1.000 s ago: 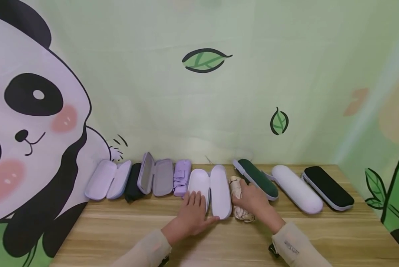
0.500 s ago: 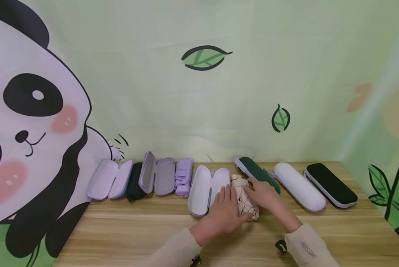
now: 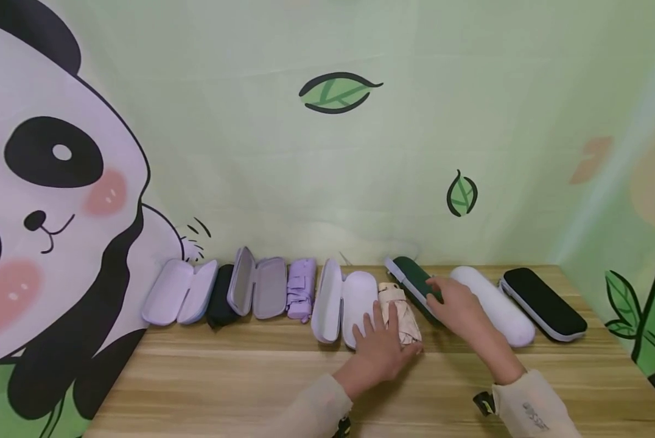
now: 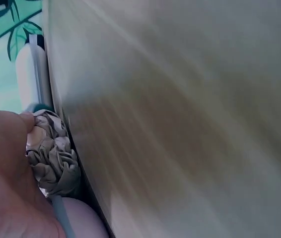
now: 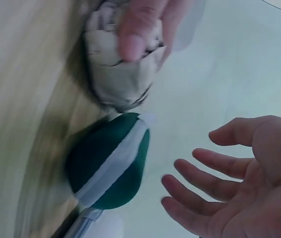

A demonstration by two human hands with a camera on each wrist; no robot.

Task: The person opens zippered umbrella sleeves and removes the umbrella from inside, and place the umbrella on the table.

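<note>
My left hand (image 3: 379, 348) rests with fingers spread on a beige folded umbrella (image 3: 408, 319), its fingertips reaching toward the open white glasses case (image 3: 360, 292) beside it. In the left wrist view the crinkled end of the umbrella (image 4: 56, 158) shows against the palm. A thumb of that hand (image 5: 135, 37) lies on the umbrella in the right wrist view. My right hand (image 3: 461, 307) is over the closed dark green glasses case (image 3: 412, 277); the right wrist view shows its fingers apart from the green case (image 5: 105, 163), loosely bent and holding nothing.
To the right lie a closed white case (image 3: 497, 310) and a black-topped case (image 3: 543, 304). Leftward stand a purple folded umbrella (image 3: 301, 289), an open grey case (image 3: 269, 289), a black pouch-like item (image 3: 222, 298) and an open lilac case (image 3: 168, 295). A printed backdrop (image 3: 240, 152) rises behind the table.
My left hand has moved right from the white case onto the umbrella. My right hand has let go of the umbrella and moved right, over the green case. The white case has shifted and turned.
</note>
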